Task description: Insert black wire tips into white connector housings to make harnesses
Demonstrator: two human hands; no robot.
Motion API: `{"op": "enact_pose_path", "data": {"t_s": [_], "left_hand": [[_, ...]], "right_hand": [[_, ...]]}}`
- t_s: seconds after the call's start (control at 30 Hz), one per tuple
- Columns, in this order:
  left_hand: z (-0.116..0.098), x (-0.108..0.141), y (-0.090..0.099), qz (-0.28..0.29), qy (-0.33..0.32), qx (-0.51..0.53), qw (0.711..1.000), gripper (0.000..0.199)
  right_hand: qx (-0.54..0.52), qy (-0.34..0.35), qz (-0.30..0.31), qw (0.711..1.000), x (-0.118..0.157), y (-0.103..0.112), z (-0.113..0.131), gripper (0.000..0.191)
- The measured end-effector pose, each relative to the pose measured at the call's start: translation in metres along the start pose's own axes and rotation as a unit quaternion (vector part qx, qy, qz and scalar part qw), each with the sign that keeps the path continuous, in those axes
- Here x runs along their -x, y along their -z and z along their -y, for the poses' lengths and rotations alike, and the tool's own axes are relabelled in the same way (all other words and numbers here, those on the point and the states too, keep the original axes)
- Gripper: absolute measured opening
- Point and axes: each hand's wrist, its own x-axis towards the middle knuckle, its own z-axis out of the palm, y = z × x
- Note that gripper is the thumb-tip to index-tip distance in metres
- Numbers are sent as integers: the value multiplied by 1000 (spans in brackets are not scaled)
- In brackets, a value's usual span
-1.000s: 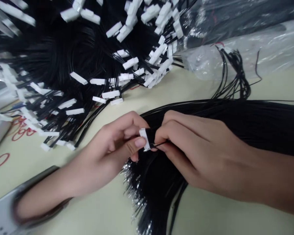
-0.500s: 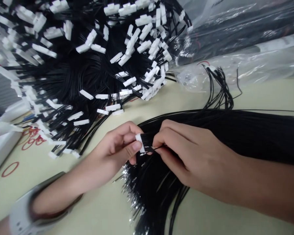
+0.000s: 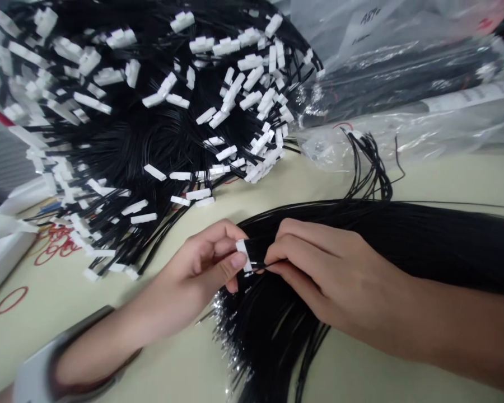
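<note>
My left hand (image 3: 205,268) pinches a small white connector (image 3: 243,255) between thumb and fingers. Black wires run from the connector's right side toward my right hand (image 3: 319,263). That hand is closed, its thumb and index finger pinching a thin black wire (image 3: 258,265) close to the connector's lower end. Beneath both hands lies a thick bundle of loose black wires (image 3: 428,240), with shiny metal terminals (image 3: 231,341) at its lower left end. The tips of my right hand's other fingers are hidden.
A large heap of black wires with white connectors (image 3: 151,129) fills the upper left. Clear plastic bags (image 3: 395,78) lie at the upper right, beside a small tied wire bunch (image 3: 367,162). Red rubber bands (image 3: 54,240) and a white box (image 3: 8,252) are at the left.
The whole view has shifted, so the heap and hands appear slightly lower. Both hands keep their grips, and the wire in my right hand's pinch lies a little closer to the connector.
</note>
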Motion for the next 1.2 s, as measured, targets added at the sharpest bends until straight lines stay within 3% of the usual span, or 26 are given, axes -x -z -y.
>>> {"op": "enact_pose_path", "data": {"t_s": [0.4, 0.6, 0.77, 0.93, 1.07, 1.2], "left_hand": [[0, 1, -1, -7, 14, 7, 1000, 7], [4, -3, 3, 12, -22, 25, 999, 9], [-8, -6, 12, -36, -83, 50, 995, 18], [-14, -6, 9, -38, -87, 73, 993, 19], [-5, -6, 6, -26, -71, 100, 992, 14], [6, -8, 11, -20, -57, 136, 989, 8]], "right_hand": [[-23, -7, -43, 999, 2, -4, -1, 16], [5, 26, -46, 999, -2, -9, 1, 17], [27, 50, -42, 997, -5, -13, 3, 19], [18, 54, -43, 997, -8, -12, 2, 18], [-33, 23, -79, 996, -9, -6, 3, 15], [-23, 22, -153, 988, -5, 4, 7, 15]]}}
